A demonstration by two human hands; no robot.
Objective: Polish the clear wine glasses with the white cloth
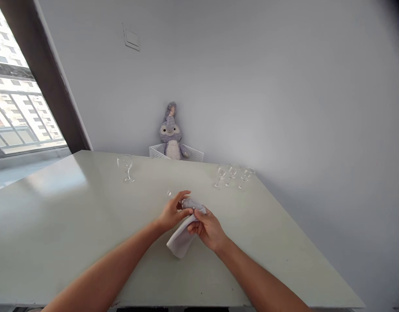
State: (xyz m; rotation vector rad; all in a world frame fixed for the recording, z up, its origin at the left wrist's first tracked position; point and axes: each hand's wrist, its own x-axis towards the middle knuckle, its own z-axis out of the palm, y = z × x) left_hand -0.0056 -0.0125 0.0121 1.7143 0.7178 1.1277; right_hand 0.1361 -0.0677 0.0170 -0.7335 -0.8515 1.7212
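Note:
My left hand is closed around a clear stemmed glass, which lies tilted on its side above the table. Its foot points away to the upper left and its bowl faces my right hand. My right hand grips a pale cloth at the bowl's mouth. Part of the cloth seems to be inside the bowl, and the rest hangs down between my wrists. My fingers hide much of the stem and rim.
One stemmed glass stands at the back left of the pale table. Several more glasses stand together at the back right. Behind the table's far edge, a plush toy sits in a white basket against the wall.

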